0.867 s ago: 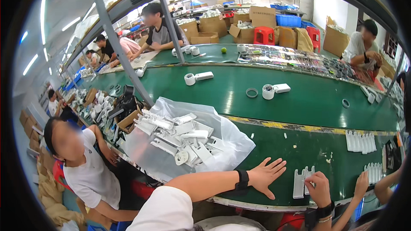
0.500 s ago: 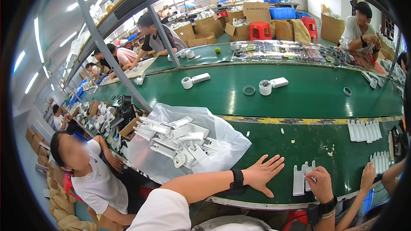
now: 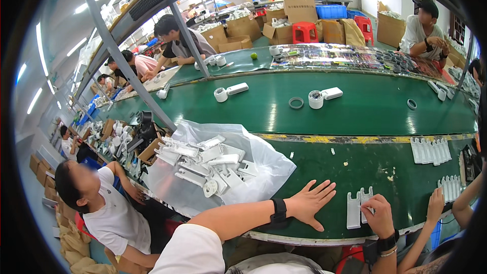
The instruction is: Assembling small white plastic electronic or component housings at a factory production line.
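My left hand lies flat on the green worktable, fingers spread, holding nothing. To its right, two long white plastic housings lie side by side near the table's front edge. Over the right-hand one my right hand bends down, thumb and fingers pinched together at its upper part. Whatever is between those fingertips is hidden. Left of my left hand sits a clear plastic bag, opened wide and heaped with similar white plastic parts.
At right, a co-worker's hand is beside a row of white housings; another row lies behind. Beyond the yellow-black strip, the green belt carries white fan-like units and dark rings. A seated person is at left.
Both my hands keep nearly the same place and pose. The view has shifted slightly. The seated person at left has turned their head, and a person across the belt has changed posture.
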`<action>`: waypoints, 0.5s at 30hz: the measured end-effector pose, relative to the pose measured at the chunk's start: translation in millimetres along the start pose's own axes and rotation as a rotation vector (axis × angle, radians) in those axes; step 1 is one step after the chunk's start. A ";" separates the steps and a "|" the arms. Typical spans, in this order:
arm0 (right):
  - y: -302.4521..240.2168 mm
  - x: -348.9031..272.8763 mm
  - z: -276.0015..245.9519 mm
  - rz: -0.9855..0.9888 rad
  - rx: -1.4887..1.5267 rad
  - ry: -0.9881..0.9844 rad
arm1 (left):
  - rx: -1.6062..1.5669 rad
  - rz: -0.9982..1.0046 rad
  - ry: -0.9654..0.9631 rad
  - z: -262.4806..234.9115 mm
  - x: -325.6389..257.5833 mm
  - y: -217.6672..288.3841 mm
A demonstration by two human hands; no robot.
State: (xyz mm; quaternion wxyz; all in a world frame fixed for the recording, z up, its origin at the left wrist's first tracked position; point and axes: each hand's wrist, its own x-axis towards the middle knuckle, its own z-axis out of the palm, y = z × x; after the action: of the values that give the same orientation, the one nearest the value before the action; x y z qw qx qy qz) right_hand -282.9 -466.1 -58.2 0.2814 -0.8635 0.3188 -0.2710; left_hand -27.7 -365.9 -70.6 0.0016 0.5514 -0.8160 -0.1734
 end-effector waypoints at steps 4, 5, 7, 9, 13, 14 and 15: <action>-3.6 0.5 1.3 0.018 -0.006 -0.013 | -0.007 0.007 0.014 0.4 -0.3 -0.6; -3.1 0.3 2.5 0.012 -0.004 -0.009 | -0.008 0.010 0.017 0.2 -0.3 -0.6; -4.1 0.8 4.1 0.005 -0.005 -0.007 | -0.011 0.013 0.022 0.9 -0.4 -0.9; -6.0 1.3 5.1 -0.010 -0.016 -0.005 | -0.012 0.020 0.041 1.8 -0.8 -0.8; -8.7 2.8 6.2 -0.015 -0.030 -0.009 | -0.016 0.009 0.008 -0.6 -0.9 -0.4; -8.8 3.1 6.7 -0.019 -0.038 -0.009 | -0.016 0.016 0.029 0.5 -1.3 -1.0; -8.7 3.3 7.1 -0.024 -0.046 -0.010 | -0.016 0.023 0.051 1.4 -1.6 -1.4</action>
State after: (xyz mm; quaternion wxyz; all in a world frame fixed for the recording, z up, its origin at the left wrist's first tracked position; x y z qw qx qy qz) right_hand -272.7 -460.6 -56.5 0.2597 -0.8749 0.3131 -0.2628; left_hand -26.1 -364.5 -72.1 0.0288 0.5460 -0.8207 -0.1659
